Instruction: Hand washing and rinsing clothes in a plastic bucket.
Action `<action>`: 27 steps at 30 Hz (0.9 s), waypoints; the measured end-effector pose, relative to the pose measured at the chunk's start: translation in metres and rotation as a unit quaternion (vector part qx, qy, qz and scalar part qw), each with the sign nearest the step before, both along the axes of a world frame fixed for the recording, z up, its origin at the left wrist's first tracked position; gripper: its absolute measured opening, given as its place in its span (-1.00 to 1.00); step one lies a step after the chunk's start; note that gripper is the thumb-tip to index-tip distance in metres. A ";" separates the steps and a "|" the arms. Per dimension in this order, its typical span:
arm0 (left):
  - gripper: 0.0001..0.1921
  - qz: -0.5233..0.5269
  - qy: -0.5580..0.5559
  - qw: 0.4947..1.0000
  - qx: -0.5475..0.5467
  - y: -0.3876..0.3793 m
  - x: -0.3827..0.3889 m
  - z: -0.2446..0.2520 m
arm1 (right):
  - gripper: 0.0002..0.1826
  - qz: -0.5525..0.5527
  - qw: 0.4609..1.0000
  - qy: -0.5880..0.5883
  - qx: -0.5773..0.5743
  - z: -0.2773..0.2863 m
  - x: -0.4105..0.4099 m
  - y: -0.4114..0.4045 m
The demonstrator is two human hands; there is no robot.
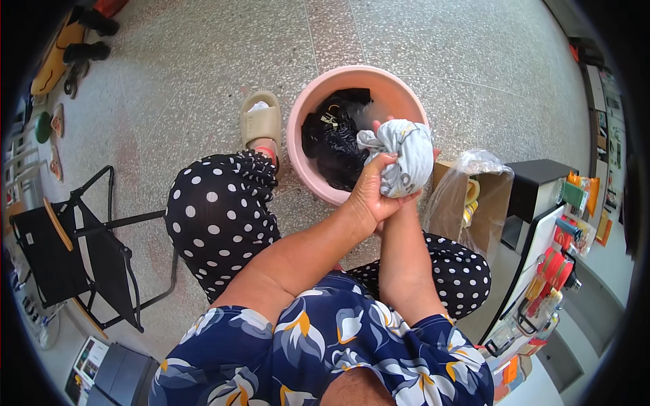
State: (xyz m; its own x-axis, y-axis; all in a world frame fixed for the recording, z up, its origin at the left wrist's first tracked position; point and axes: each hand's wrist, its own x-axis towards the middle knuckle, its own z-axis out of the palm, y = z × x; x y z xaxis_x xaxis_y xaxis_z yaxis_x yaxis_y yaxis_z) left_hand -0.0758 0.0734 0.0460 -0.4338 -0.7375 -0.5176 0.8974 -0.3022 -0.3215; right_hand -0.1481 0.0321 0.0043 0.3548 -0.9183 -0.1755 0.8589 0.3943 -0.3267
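My left hand is closed on a bunched, wet-looking light grey cloth with a print, pressing it from its lower left side. Behind and beneath the same cloth is my right hand, mostly hidden, with only parts of its fingers showing at the cloth's edges. Both hands are above the right rim of a round pink plastic basin. Inside the basin, a wet black garment with yellowish print lies in some water, to the left of the grey cloth.
A cardboard box lined with a clear plastic bag stands right of the basin. A slippered foot is at its left. A folding black chair stands farther left. Bottles and packets cover a table at the right.
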 end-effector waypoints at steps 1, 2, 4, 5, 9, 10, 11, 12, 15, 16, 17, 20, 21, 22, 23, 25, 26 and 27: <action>-0.57 0.005 0.002 1.000 0.001 -0.002 0.001 0.000 | -0.33 -0.040 0.998 0.029 0.033 -0.004 -0.004 -0.010; -0.58 -0.005 -0.006 1.000 0.007 -0.003 0.002 0.000 | -0.33 -0.036 0.998 0.031 0.034 -0.009 -0.011 -0.019; -0.59 -0.004 -0.005 1.000 0.003 -0.007 0.002 -0.001 | -0.41 0.039 0.977 0.212 0.004 -0.019 -0.029 -0.034; -0.59 -0.002 0.000 1.000 0.005 -0.007 0.002 -0.001 | -0.46 0.074 0.950 0.302 -0.012 -0.022 -0.037 -0.037; -0.59 -0.077 -0.074 0.991 -0.086 -0.008 0.022 -0.004 | -0.56 0.071 0.963 0.161 0.205 0.030 -0.008 -0.047; -0.58 -0.114 -0.154 0.971 -0.140 -0.012 0.027 0.002 | -0.59 0.083 0.952 0.193 0.223 0.033 -0.004 -0.053; -0.57 -0.150 -0.232 0.942 -0.191 -0.015 0.029 0.003 | -0.59 0.082 0.951 0.195 0.224 0.027 -0.006 -0.060; -0.57 -0.147 -0.267 0.929 -0.210 -0.014 0.028 -0.007 | -0.59 0.155 0.931 0.267 0.196 0.020 -0.009 -0.068; -0.60 -0.169 -0.488 0.826 -0.227 -0.009 0.019 -0.041 | -0.66 0.303 0.899 0.300 0.100 -0.010 -0.019 -0.088; -0.54 -0.175 -0.562 0.775 -0.231 -0.010 0.017 -0.051 | -0.64 0.278 0.868 0.410 0.034 -0.015 -0.010 -0.086; -0.54 -0.172 -0.561 0.777 -0.227 -0.012 0.014 -0.060 | -0.62 0.248 0.821 0.514 -0.035 -0.020 0.000 -0.084; -0.27 -0.405 -0.656 0.629 -0.095 -0.020 0.012 -0.070 | -0.57 0.227 0.629 0.721 -0.182 -0.026 0.014 -0.080; -0.27 -0.403 -0.655 0.632 -0.093 -0.017 0.008 -0.071 | -0.53 0.224 0.479 0.809 -0.257 -0.026 0.017 -0.080; -0.24 -0.373 -0.688 0.620 -0.057 -0.013 0.004 -0.071 | -0.50 0.207 0.432 0.834 -0.272 -0.028 0.019 -0.077; -0.21 -0.342 -0.719 0.605 -0.021 -0.010 -0.001 -0.072 | -0.50 0.209 0.430 0.834 -0.275 -0.026 0.019 -0.075; -0.01 -0.281 -0.728 0.624 -0.034 -0.007 -0.010 -0.086 | -0.46 0.166 0.407 0.874 -0.206 -0.011 0.029 -0.066; 0.02 -0.208 -0.769 0.603 -0.049 -0.005 -0.018 -0.091 | -0.49 0.158 0.430 0.870 -0.183 -0.018 0.021 -0.070; 0.05 -0.132 -0.802 0.579 -0.072 -0.008 -0.023 -0.093 | -0.49 0.154 0.427 0.872 -0.184 -0.026 0.005 -0.076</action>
State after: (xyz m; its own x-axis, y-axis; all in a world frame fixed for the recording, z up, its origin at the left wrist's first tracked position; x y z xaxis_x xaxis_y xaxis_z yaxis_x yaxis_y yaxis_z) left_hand -0.0986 0.0654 -0.0473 0.4123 -0.8402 -0.3522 -0.0758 -0.4169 0.9058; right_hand -0.1429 -0.0438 -0.0219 0.0927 -0.9543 -0.2841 -0.8908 0.0480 -0.4519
